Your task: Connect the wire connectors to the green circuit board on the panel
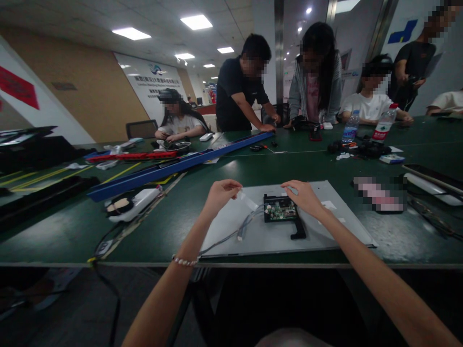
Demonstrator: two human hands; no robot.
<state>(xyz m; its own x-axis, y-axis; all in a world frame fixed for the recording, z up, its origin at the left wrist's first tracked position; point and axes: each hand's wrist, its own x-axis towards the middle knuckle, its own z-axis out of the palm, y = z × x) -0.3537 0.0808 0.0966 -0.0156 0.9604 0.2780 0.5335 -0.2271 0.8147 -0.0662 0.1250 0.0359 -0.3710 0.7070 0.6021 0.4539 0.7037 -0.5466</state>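
Note:
A pale metal panel [224,226] lies flat on the table before me. On it sits a green circuit board [280,211] in a black plastic bracket [298,226], with grey cables [231,235] running off to the left. My left hand [222,196] is above the panel's left part, thumb and fingertips pinched on a strip of clear tape [249,198]. My right hand [304,195] hovers at the bracket's upper right corner. Its thumb and index finger are slightly apart, with nothing visible between them; whether it touches the bracket is unclear.
A long blue rail [181,168] crosses the table at the left, beyond a white device [139,202]. A phone [379,193] lies at the right. Two bottles [385,124] stand farther back. Several people are around the far side of the table.

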